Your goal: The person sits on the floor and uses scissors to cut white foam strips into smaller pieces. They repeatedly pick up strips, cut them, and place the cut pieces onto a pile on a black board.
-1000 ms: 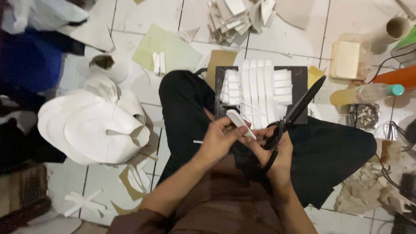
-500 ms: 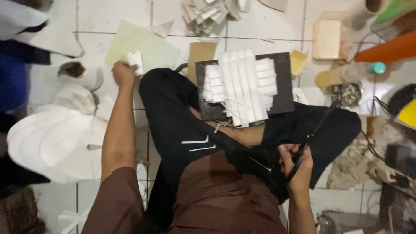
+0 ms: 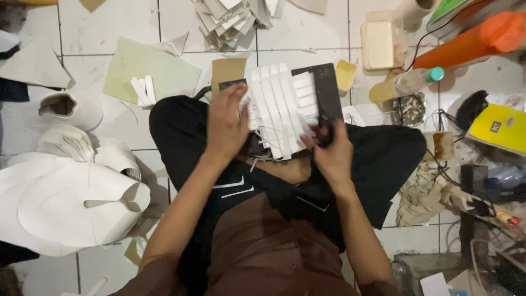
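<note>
**White strips on a black board**

The white strips (image 3: 280, 107) lie side by side in a loose row across a black board (image 3: 327, 90), most running lengthwise away from the person, a few short ones stacked crosswise at the right. Left-hand fingers (image 3: 233, 98) rest at their left edge; right-hand fingers (image 3: 312, 141) pinch at their near right corner.

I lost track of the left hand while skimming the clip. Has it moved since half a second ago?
Yes. The left hand has come back from the pale green sheet on the floor to the black board of white strips on the lap.
</note>
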